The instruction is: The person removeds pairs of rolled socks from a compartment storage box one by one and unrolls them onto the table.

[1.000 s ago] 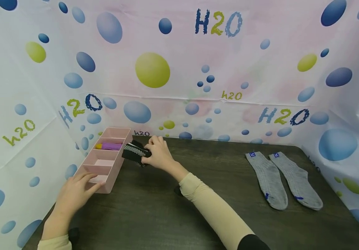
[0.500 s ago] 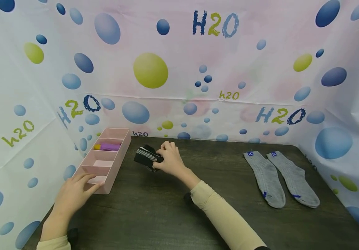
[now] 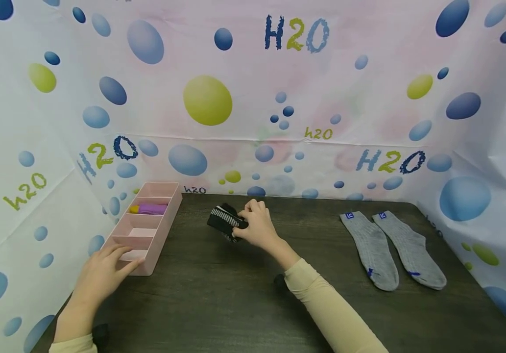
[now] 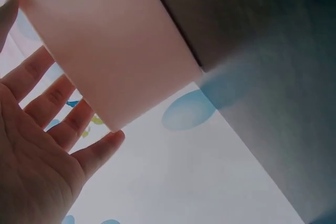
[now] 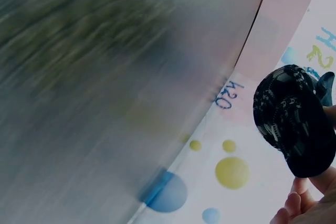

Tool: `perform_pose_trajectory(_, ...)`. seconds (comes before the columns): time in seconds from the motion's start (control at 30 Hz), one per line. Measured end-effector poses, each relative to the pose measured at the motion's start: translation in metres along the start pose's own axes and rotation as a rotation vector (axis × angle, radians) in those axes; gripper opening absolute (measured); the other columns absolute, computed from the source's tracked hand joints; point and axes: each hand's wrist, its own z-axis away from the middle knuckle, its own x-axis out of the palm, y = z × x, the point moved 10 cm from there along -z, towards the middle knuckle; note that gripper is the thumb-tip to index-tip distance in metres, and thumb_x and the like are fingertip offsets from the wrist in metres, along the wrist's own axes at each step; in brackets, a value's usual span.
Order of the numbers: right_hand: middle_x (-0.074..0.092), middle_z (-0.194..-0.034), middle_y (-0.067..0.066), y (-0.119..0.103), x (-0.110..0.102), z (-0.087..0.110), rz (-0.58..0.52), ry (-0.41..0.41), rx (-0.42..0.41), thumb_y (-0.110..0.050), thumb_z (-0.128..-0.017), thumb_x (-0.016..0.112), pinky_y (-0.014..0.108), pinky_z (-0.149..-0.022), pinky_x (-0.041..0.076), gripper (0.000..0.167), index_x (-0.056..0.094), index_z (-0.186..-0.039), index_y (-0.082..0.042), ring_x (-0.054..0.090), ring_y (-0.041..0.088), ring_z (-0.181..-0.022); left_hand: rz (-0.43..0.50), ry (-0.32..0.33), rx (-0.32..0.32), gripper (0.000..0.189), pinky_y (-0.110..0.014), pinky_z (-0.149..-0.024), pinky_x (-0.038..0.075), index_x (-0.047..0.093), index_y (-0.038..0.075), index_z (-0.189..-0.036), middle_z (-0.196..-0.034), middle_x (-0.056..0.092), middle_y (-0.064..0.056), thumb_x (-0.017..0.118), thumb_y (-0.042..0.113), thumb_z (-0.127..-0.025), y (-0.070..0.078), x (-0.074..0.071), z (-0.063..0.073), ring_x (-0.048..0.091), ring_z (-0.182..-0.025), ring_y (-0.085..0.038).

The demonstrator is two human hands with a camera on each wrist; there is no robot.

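Observation:
My right hand (image 3: 259,225) pinches a rolled-up piece of black fabric (image 3: 226,221) with white diagonal stripes, held over the dark table. In the right wrist view the black fabric roll (image 5: 294,124) shows its coiled side and a short loose end. My left hand (image 3: 103,274) rests at the near end of a pink divided box (image 3: 164,245), its fingers over the rim and thumb by the near right corner. Fairly straight fingers (image 4: 58,98) lie along the edge of the pink box (image 4: 110,56) in the left wrist view. A purple item with a yellow end (image 3: 149,209) lies in one compartment.
Two grey socks (image 3: 372,250) lie flat side by side at the right of the dark table (image 3: 217,304). A white backdrop (image 3: 336,88) with bubbles and "H2O" lettering stands behind the table and along its sides.
My right hand has moved right, away from the pink box, carrying the black fabric roll. My left hand has stayed at the box. The head view has shifted slightly.

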Motion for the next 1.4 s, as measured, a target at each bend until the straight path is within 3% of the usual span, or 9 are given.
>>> perform_pose_trajectory(0.3, 0.042, -0.103, 0.004, 0.020, -0.012, 0.012, -0.018, -0.004, 0.053, -0.034, -0.084, 0.074, 0.037, -0.079, 0.023, 0.041, 0.070, -0.115, -0.007, 0.028, 0.022, -0.093, -0.025, 0.092, 0.097, 0.049, -0.063, -0.077, 0.046, 0.068, 0.002, -0.110, -0.107, 0.068, -0.022, 0.085, 0.025, -0.070, 0.016, -0.013, -0.003, 0.061, -0.088, -0.050)
perform_pose_trajectory(0.43, 0.041, -0.103, 0.005, 0.027, -0.016, 0.018, -0.036, -0.006, 0.075, -0.033, -0.084, 0.074, 0.038, -0.079, 0.023, 0.041, 0.070, -0.114, -0.005, 0.028, 0.023, -0.093, -0.024, 0.109, 0.119, 0.048, -0.063, -0.075, 0.046, 0.067, 0.001, -0.111, -0.109, 0.067, -0.023, 0.085, 0.019, -0.070, 0.027, -0.020, -0.009, 0.060, -0.087, -0.050)
perform_pose_trajectory(0.57, 0.040, -0.101, 0.004, 0.033, -0.017, 0.025, -0.033, -0.009, 0.087, -0.032, -0.083, 0.075, 0.038, -0.078, 0.022, 0.041, 0.070, -0.114, -0.005, 0.027, 0.022, -0.092, -0.003, 0.117, 0.154, 0.045, -0.061, -0.076, 0.047, 0.068, 0.003, -0.111, -0.109, 0.068, -0.020, 0.084, 0.018, -0.071, 0.045, -0.027, -0.020, 0.062, -0.090, -0.047)
perform_pose_trajectory(0.77, 0.039, -0.099, 0.004, 0.045, -0.019, 0.039, -0.059, -0.023, 0.132, -0.031, -0.083, 0.075, 0.039, -0.078, 0.022, 0.042, 0.070, -0.114, -0.003, 0.027, 0.022, -0.092, 0.030, 0.109, 0.213, 0.043, -0.060, -0.093, 0.046, 0.068, 0.000, -0.112, -0.112, 0.068, -0.021, 0.082, 0.019, -0.075, 0.081, -0.026, -0.038, 0.062, -0.105, -0.042)
perform_pose_trajectory(1.03, 0.039, -0.099, 0.004, 0.068, -0.020, 0.055, -0.138, -0.070, 0.268, -0.030, -0.082, 0.076, 0.040, -0.079, 0.024, 0.045, 0.069, -0.116, -0.001, 0.029, 0.023, -0.094, 0.126, -0.077, 0.069, 0.045, -0.064, -0.104, 0.037, 0.061, 0.002, -0.127, -0.132, 0.057, -0.026, 0.069, 0.027, -0.090, 0.110, -0.006, -0.062, 0.050, -0.124, -0.048)
perform_pose_trajectory(1.23, 0.046, -0.107, 0.009, 0.083, -0.018, 0.069, -0.236, -0.079, 0.372, -0.028, -0.081, 0.075, 0.044, -0.084, 0.030, 0.048, 0.067, -0.117, 0.002, 0.033, 0.026, -0.099, 0.240, -0.118, 0.005, 0.047, -0.063, -0.109, 0.033, 0.057, 0.004, -0.133, -0.137, 0.054, -0.024, 0.065, 0.028, -0.094, 0.132, 0.014, -0.075, 0.045, -0.130, -0.047)
perform_pose_trajectory(1.4, 0.049, -0.113, 0.014, 0.095, -0.012, 0.081, -0.305, -0.084, 0.439, -0.028, -0.081, 0.074, 0.042, -0.082, 0.032, 0.052, 0.065, -0.121, 0.004, 0.035, 0.027, -0.097, 0.320, -0.140, -0.048, 0.047, -0.062, -0.109, 0.034, 0.057, 0.007, -0.134, -0.140, 0.052, -0.021, 0.065, 0.030, -0.094, 0.148, 0.038, -0.079, 0.044, -0.132, -0.046)
